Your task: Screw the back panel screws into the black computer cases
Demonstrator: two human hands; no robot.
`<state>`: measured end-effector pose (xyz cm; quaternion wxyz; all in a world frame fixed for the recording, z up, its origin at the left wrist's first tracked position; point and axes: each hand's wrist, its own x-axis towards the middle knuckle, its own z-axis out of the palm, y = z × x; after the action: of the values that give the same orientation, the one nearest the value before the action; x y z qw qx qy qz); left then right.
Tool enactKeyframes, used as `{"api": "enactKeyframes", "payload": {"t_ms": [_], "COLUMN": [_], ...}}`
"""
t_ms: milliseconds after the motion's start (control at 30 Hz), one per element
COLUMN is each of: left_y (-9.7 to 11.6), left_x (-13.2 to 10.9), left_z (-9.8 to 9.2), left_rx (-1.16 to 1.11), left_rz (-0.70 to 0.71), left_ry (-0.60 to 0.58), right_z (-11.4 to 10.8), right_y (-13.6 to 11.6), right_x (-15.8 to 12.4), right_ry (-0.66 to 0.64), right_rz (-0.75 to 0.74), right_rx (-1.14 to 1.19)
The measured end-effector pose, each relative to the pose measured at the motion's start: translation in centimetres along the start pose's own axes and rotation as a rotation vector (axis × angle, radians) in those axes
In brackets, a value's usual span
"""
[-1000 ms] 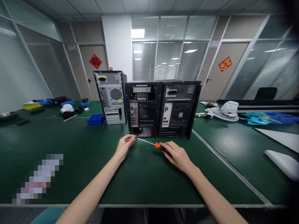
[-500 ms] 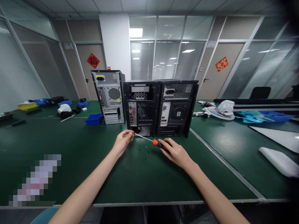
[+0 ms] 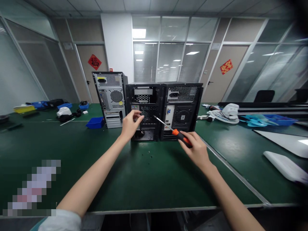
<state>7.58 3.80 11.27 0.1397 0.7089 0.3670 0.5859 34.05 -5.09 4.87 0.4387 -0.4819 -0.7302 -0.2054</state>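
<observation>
My right hand [image 3: 196, 149] is closed around the orange-and-black handle of a screwdriver [image 3: 181, 137]. Its thin shaft points up and left, and the tip is in front of the rear of the middle black computer case [image 3: 147, 134]. Whether a screw sits on the tip is too small to tell. My left hand [image 3: 130, 123] is raised before the same case, beside its perforated fan grille. Thumb and fingertips are slightly apart, with nothing visible between them. Several tiny screws [image 3: 148, 156] lie on the green tabletop below the case.
Another black case [image 3: 184, 106] stands against the middle one on the right; a grey-backed case [image 3: 112, 96] is to the left. A blue bin [image 3: 95, 123] sits beside it. A white fan [image 3: 229, 112] and blue tray [image 3: 281, 120] lie at right. A metal strip [image 3: 235, 171] crosses the table.
My left hand has moved up from the screwdriver tip to the grille, and its fingers have parted. The screwdriver in my right hand has shifted right, its tip now higher before the case.
</observation>
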Motion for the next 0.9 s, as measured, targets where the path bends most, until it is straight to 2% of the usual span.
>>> {"api": "enactKeyframes", "payload": {"t_ms": [100, 233, 367, 567, 900], "left_y": [1.4, 1.9, 1.2, -0.2, -0.9], "left_x": [2.5, 5.1, 6.4, 6.8, 6.8], "left_z": [1.5, 4.0, 6.4, 9.3, 10.6], "left_rx": [0.171, 0.338, 0.408, 0.453, 0.525], "left_rz": [0.199, 0.312, 0.312, 0.28, 0.26], "left_ry": [0.019, 0.057, 0.04, 0.011, 0.088], "right_z": [-1.0, -1.9, -2.0, -1.5, -0.9], "right_y": [0.8, 1.3, 1.4, 1.3, 1.8], "right_x": [1.0, 2.0, 2.3, 2.6, 2.3], "right_ry": [0.079, 0.152, 0.186, 0.174, 0.183], "right_rz": [0.058, 0.114, 0.146, 0.173, 0.204], "right_rx": [-0.081, -0.142, -0.142, -0.091, -0.03]}}
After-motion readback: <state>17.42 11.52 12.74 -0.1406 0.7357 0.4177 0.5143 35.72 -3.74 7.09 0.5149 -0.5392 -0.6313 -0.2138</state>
